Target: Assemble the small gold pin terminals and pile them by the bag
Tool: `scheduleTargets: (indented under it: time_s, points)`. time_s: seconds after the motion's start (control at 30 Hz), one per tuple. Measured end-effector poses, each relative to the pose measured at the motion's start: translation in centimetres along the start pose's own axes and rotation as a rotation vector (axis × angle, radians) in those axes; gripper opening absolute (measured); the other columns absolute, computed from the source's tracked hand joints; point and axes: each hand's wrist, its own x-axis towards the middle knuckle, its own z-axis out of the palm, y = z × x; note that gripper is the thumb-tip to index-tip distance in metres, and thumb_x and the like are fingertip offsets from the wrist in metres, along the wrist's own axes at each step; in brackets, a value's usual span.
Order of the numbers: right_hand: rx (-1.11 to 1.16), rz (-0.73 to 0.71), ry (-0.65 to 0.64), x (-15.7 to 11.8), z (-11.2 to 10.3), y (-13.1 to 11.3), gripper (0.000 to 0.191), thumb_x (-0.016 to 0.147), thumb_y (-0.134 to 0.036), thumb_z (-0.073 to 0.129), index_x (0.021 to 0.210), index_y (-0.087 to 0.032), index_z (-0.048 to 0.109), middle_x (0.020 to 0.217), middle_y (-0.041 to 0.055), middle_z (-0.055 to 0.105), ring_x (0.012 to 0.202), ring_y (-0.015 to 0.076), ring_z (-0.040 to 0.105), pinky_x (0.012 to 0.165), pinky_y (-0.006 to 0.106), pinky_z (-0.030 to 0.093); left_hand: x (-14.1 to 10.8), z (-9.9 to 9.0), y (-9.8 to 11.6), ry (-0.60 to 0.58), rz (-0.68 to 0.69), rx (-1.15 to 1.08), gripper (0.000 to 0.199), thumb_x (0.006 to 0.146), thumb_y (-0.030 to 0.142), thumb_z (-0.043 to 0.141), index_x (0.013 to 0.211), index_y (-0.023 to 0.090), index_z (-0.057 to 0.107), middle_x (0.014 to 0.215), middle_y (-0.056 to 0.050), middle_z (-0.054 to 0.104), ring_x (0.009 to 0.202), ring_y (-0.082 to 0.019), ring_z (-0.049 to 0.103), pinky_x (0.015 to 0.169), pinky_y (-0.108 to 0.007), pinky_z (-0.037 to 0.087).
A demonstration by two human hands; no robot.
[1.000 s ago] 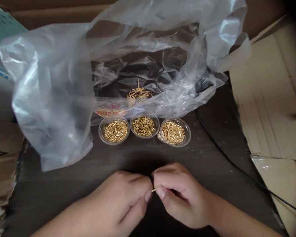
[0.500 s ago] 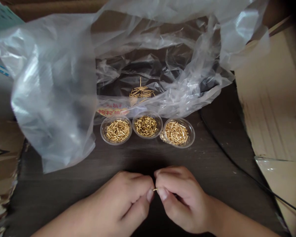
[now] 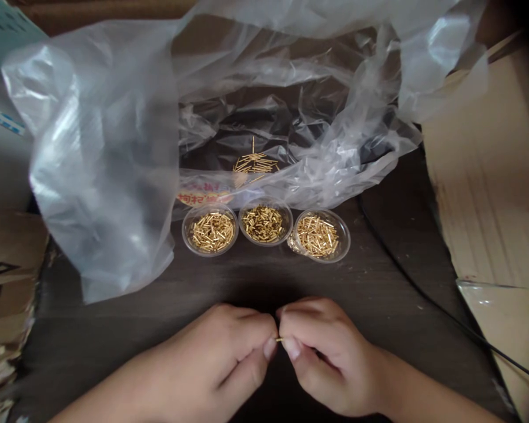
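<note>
One gold pin (image 3: 279,339) (tiny) between two hands (image 3: 220,358) (image 3: 330,358)

left hand (image 3: 216,359), right hand (image 3: 330,358) pinching gold pin (image 3: 279,339)

3 cups (image 3: 264,223) before a plastic bag (image 3: 101,164)

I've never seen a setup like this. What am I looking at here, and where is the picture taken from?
There's no machine here: one camera worn on a person's head looks forward and down. The person's left hand and right hand meet at a small gold pin, pinched between their fingertips. On the dark table stand three clear round dishes of gold pins. Behind them, a loose heap of pins lies on a clear plastic bag. Cardboard lies to the right.
</note>
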Motion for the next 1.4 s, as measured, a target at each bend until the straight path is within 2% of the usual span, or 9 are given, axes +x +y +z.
scheduleTargets:
  time_s: [0.17, 0.33, 0.5, 0.87, 1.4]
  points:
    - [-0.011, 0.019, -0.036, -0.1, -0.1, 0.0, 0.017, 0.08, -0.01, 0.039, 0.071, -0.021, 0.031, 0.059, -0.0063, 0.034, 0.052, 0.0079, 0.035, 0.052, 0.024, 0.029, 0.0, -0.1, -0.1, -0.026, 0.008, 0.014, 0.018, 0.097, 0.011, 0.04, 0.082, 0.021, 0.038, 0.072, 0.004, 0.047, 0.064, -0.013, 0.044, 0.062, -0.027, 0.038]
    - [-0.113, -0.034, -0.035, -0.2, -0.2, -0.1, 0.018, 0.082, -0.01, 0.039, 0.071, -0.022, 0.032, 0.059, -0.0057, 0.036, 0.052, 0.0089, 0.037, 0.052, 0.025, 0.031, 0.2, -0.3, 0.0, -0.032, 0.017, 0.044, 0.022, 0.1, 0.014, 0.039, 0.079, 0.021, 0.037, 0.07, 0.003, 0.047, 0.062, -0.013, 0.043, 0.061, -0.028, 0.038]
    - [-0.216, -0.083, 0.006, -0.5, 0.1, -0.1, 0.019, 0.083, -0.008, 0.04, 0.071, -0.022, 0.034, 0.06, -0.0055, 0.039, 0.053, 0.0094, 0.037, 0.052, 0.026, 0.032, 0.2, -0.3, 0.1, -0.028, 0.016, 0.033, 0.022, 0.099, 0.012, 0.039, 0.079, 0.021, 0.037, 0.07, 0.003, 0.048, 0.063, -0.014, 0.044, 0.061, -0.028, 0.038]
    - [-0.174, -0.074, 0.073, -0.4, 0.7, -0.2, 0.02, 0.082, -0.007, 0.039, 0.073, -0.022, 0.031, 0.061, -0.0056, 0.033, 0.053, 0.0091, 0.037, 0.053, 0.025, 0.033, 0.2, -0.3, 0.2, -0.007, 0.019, -0.099, 0.023, 0.104, 0.018, 0.039, 0.081, 0.021, 0.037, 0.07, 0.004, 0.043, 0.062, -0.012, 0.041, 0.06, -0.027, 0.036]
    - [-0.375, -0.142, 0.134, -0.6, 1.5, -0.2, 0.02, 0.085, -0.007, 0.038, 0.072, -0.022, 0.037, 0.06, -0.0044, 0.04, 0.054, 0.0112, 0.04, 0.053, 0.027, 0.036, -0.1, 0.0, -0.1, 0.017, 0.031, -0.018, 0.024, 0.105, 0.019, 0.038, 0.081, 0.02, 0.041, 0.072, 0.002, 0.05, 0.062, -0.013, 0.046, 0.06, -0.027, 0.039]
